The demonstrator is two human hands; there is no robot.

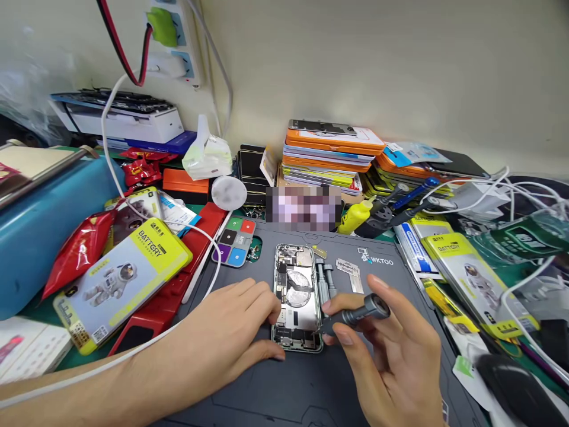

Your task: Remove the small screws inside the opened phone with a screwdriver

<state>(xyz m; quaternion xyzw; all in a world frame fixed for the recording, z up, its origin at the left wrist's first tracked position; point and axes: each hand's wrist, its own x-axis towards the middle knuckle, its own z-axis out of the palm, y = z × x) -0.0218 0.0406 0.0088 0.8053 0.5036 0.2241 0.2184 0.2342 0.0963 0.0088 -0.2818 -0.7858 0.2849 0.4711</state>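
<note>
Cluttered from edge to edge, the desk [44, 308] is backed by a pale wall, and a dark mat [288, 385] is laid at its middle. At the far left a blue case [40, 231] is seen, with a red packet [80, 252] and a yellow battery box [124, 279] beside it. A white cable [106, 154] is trailed down from the wall socket across the box.

The left hand [222, 338] is laid flat on the mat, its fingers spread and pressed against the left edge of the phone [297, 296]; nothing is closed in its grip. The phone lies open-backed at the mat's centre, its boards and coil exposed. It is judged light, stiff and fragile inside, so it is best held by the metal frame edges, never by the bared parts.

The right hand [391, 356] is closed on a dark screwdriver [355, 314], pinched between thumb and fingers, with the tip brought to the phone's right edge. Small metal plates [349, 270] lie just behind. Further right, orange boxes [333, 148] are stacked by the wall, and more battery boxes [471, 267] lie among white cables [524, 196].
</note>
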